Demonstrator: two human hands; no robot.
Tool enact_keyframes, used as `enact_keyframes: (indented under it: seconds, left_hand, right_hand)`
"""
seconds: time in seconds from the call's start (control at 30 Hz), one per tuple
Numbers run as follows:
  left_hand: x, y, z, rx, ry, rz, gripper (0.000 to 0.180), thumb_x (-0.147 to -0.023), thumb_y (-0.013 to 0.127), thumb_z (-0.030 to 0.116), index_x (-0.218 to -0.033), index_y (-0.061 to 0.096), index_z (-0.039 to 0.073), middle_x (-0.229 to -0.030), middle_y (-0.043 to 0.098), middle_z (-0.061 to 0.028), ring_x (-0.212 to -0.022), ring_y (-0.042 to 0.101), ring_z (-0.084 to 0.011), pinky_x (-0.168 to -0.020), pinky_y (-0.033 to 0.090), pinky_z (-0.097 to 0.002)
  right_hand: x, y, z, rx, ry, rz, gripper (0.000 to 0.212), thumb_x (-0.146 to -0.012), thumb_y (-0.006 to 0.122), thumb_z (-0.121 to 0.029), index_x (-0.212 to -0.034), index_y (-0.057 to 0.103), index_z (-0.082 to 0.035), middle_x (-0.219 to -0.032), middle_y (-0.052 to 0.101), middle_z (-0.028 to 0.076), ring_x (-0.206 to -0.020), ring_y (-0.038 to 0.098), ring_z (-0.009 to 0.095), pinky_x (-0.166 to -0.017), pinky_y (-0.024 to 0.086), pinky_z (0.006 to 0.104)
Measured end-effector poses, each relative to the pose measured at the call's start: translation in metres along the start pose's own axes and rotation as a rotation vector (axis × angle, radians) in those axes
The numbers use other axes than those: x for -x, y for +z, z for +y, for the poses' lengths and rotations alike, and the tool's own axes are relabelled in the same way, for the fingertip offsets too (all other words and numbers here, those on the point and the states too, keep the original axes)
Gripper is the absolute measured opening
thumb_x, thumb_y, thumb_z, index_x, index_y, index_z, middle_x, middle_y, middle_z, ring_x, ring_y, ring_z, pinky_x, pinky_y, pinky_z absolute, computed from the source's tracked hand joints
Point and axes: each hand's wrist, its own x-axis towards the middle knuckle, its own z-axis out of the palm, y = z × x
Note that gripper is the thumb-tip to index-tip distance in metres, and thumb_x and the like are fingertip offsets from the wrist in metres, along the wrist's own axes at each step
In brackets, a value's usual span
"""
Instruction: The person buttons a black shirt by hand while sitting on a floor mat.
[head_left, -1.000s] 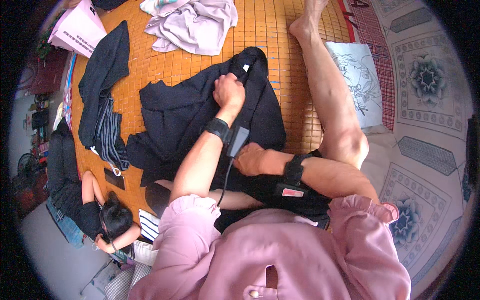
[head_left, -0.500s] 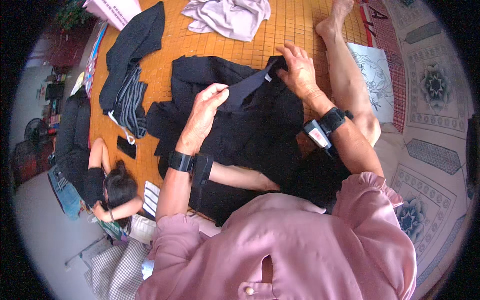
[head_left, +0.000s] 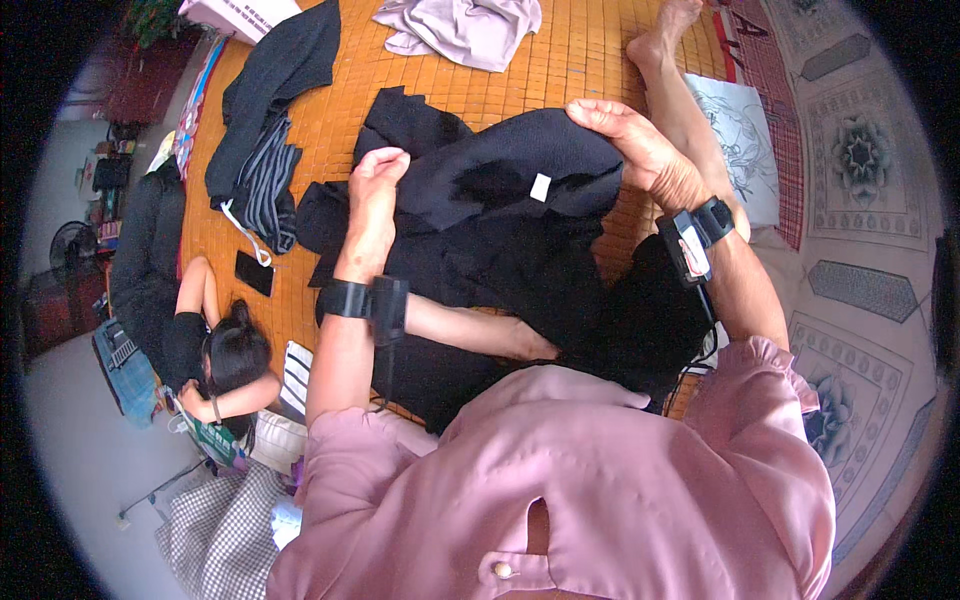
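Between my hands a black garment (head_left: 500,175) is stretched wide, a small white label showing on its inner side near the right. My left hand (head_left: 372,205) has its fingers curled closed at the garment's left edge. At the upper right edge, my right hand (head_left: 648,150) pinches the cloth, fingers on top; its thumb is hidden. The garment's lower part spreads in dark folds over the mat in front of me, and I cannot tell those folds from other black cloth near my legs. Both wrists carry black straps with small devices.
On the tiled orange mat (head_left: 330,120) lie a lilac cloth (head_left: 460,30), a dark striped garment (head_left: 262,190) and a black phone (head_left: 254,272). Another person (head_left: 225,350) rests at the left edge. My outstretched leg and a drawing sheet (head_left: 738,145) are on the right.
My hands have moved apart, the right one outward and the left one slightly up and left. The black garment's upper edge is opened out wider, with its inner label facing me.
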Motion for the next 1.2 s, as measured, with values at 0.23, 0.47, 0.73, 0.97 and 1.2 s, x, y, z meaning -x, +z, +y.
enact_keyframes:
  seconds: [0.23,0.47,0.73,0.97,1.2]
  left_hand:
    - [0.024,0.075,0.005,-0.74,0.631,-0.187,0.035,-0.071,0.067,0.02,-0.1,0.055,0.005,-0.103,0.053,-0.0131,-0.096,0.052,-0.0279,-0.081,0.042,-0.0336]
    - [-0.017,0.088,0.013,-0.591,0.319,-0.019,0.014,-0.077,0.058,0.013,-0.084,0.058,0.002,-0.063,0.059,-0.0089,-0.055,0.057,-0.0132,-0.052,0.046,-0.0296]
    - [-0.029,0.11,0.072,-0.593,0.264,-0.253,0.018,-0.075,0.055,0.015,-0.084,0.058,0.0,-0.055,0.058,-0.0074,-0.053,0.057,-0.0111,-0.053,0.044,-0.0233]
    - [-0.039,0.082,0.048,-0.335,0.306,-0.135,0.023,-0.078,0.056,0.016,-0.095,0.056,0.0,-0.08,0.064,-0.0102,-0.074,0.062,-0.0176,-0.065,0.047,-0.028]
    - [0.037,-0.021,-0.062,-0.852,0.094,-0.1,0.022,-0.078,0.057,0.019,-0.092,0.056,0.002,-0.087,0.059,-0.0144,-0.081,0.058,-0.0275,-0.073,0.045,-0.0338]
  right_hand:
    - [-0.004,-0.024,0.002,-0.058,-0.011,-0.105,0.021,-0.083,0.056,-0.02,-0.094,0.057,-0.002,-0.088,0.062,0.003,-0.077,0.058,0.012,-0.075,0.046,0.025]
    - [-0.002,-0.013,-0.011,0.38,-0.19,0.082,0.042,-0.078,0.063,-0.023,-0.113,0.049,-0.005,-0.098,0.058,0.006,-0.09,0.056,0.012,-0.081,0.044,0.0267]
    - [-0.023,-0.029,0.005,1.723,-0.631,0.4,0.049,-0.074,0.065,-0.034,-0.111,0.052,-0.004,-0.099,0.058,0.012,-0.091,0.056,0.022,-0.075,0.044,0.0313]
    - [-0.063,-0.037,-0.032,1.224,-0.494,0.478,0.037,-0.082,0.054,-0.036,-0.091,0.06,-0.001,-0.075,0.061,0.017,-0.073,0.059,0.024,-0.067,0.046,0.0347]
    - [-0.073,-0.092,-0.033,1.518,-0.445,0.839,0.022,-0.074,0.061,-0.009,-0.095,0.057,-0.002,-0.08,0.06,0.012,-0.076,0.059,0.023,-0.073,0.048,0.032]
